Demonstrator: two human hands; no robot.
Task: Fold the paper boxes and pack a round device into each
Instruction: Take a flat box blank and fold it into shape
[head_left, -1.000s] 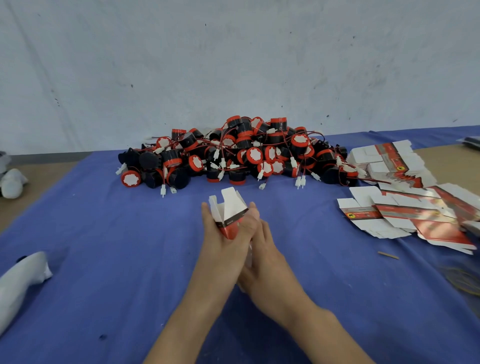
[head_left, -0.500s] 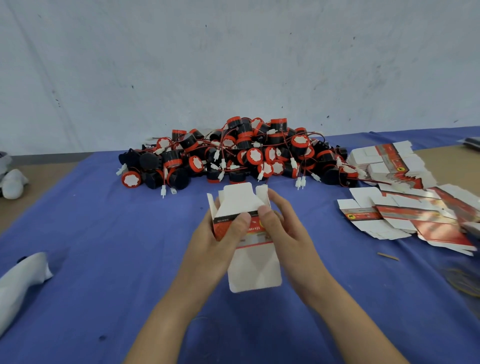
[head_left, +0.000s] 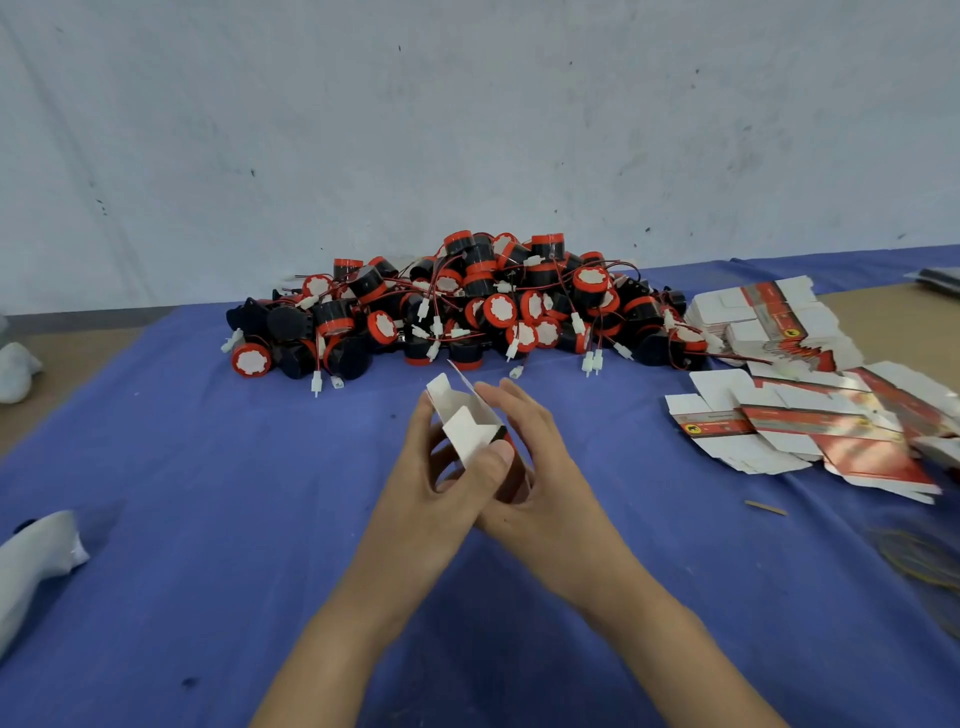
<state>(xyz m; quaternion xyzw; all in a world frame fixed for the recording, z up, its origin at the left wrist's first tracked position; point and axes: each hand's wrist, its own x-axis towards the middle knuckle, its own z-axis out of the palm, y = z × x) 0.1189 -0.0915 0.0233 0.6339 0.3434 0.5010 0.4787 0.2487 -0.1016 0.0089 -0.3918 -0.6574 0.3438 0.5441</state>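
Half of the small white-and-red paper box (head_left: 467, 423) is covered by the left hand (head_left: 441, 493), which grips it just in front of the heap of black-and-red round devices (head_left: 467, 306), thumb on its near face. The right hand (head_left: 545, 483) lays nearly straight fingers against its side, thumb out of sight.

The light on my work is soft and even, coming from overhead, and nothing glares. Beneath my left hand (head_left: 441, 499) and right hand (head_left: 550, 483) only a faint, diffuse shadow darkens the blue cloth (head_left: 208, 519). The box (head_left: 470, 428) between them looks fairly sharp, its white flaps bright but not blown out. Far to the right of my grip the flat boxes (head_left: 857, 447) smear into blur, and the wide lens bows the cloth's edges.
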